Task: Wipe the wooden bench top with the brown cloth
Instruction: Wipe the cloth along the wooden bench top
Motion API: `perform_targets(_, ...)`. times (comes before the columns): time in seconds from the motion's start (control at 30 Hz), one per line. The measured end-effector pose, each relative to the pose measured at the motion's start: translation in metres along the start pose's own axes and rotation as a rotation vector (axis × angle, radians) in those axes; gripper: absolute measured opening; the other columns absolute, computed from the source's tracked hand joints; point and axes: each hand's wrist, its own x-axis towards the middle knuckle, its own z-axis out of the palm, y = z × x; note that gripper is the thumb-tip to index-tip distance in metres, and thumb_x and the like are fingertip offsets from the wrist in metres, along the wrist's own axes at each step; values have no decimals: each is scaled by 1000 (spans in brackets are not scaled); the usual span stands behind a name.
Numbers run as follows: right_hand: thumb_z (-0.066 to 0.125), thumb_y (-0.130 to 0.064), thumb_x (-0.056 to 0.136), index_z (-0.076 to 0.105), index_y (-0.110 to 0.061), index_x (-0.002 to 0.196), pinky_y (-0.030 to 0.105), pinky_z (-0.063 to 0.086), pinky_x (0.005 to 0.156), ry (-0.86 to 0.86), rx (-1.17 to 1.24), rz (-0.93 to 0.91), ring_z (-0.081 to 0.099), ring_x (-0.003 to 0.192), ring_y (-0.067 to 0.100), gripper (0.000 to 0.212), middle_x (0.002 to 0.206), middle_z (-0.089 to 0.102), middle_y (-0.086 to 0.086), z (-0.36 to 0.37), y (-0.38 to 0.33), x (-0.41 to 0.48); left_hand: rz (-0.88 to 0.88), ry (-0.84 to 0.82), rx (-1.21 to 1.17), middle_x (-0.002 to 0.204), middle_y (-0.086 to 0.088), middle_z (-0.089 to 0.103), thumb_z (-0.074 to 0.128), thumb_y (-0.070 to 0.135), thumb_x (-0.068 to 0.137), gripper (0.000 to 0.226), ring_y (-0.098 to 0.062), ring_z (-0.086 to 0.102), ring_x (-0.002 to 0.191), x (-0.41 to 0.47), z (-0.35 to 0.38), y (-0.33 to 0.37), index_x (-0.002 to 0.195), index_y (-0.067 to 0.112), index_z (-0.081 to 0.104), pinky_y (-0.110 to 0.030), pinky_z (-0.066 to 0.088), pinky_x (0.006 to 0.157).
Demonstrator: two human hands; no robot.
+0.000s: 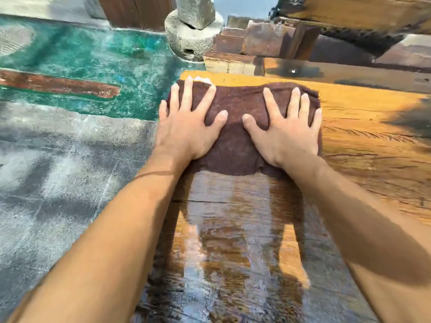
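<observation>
Both hands, left hand (186,127) and right hand (286,129), fingers spread flat, palms down on the brown cloth (235,145) atop the wooden bench top (363,136).

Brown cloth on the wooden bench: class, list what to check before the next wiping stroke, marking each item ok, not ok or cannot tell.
1. The left hand lies flat on the cloth: ok.
2. The right hand lies flat on the cloth: ok.
3. The cloth lies spread on the bench top: ok.
4. Room to push further forward: not ok, only a narrow strip of wood shows beyond the cloth.
5. The cloth stays on the bench at its left edge: cannot tell, the left hand covers that side.
6. Wood nearer than the cloth is wiped: ok, it looks wet and shiny.
</observation>
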Motion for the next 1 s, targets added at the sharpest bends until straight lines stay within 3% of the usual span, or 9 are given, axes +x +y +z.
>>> perform_targets(0.13,16,-86,90,-2,-48,164,59,-13,126,-15,-4,19,-16,161,32,85,175,-12,15,-5,-7,40,33,14,-15,176,-3,-7,24,77,97,71,-30,-7,161,46,-4,2,162,51,12,-54,8,128)
perform_targets(0.5,13,-87,88,6,-46,165,61,-8,127,20,-58,-24,-5,162,34,88,175,2,17,-8,-10,73,70,-11,6,176,-5,2,22,77,98,70,-32,-7,161,77,-16,1,162,51,14,-53,4,129)
perform_targets(0.63,11,-87,89,4,-47,165,59,-8,127,29,-57,-41,-5,162,33,86,175,0,17,-9,-11,66,206,28,83,175,-7,-4,18,71,101,66,-28,-10,161,69,-13,-3,163,50,11,-53,-6,128)
perform_targets(1.0,17,-88,91,5,-44,166,55,-6,129,40,-59,-80,-6,162,32,88,175,-3,18,3,-4,-24,273,-56,92,176,-5,-5,18,79,98,71,-26,-7,161,-18,-12,-17,163,51,6,-50,-2,129)
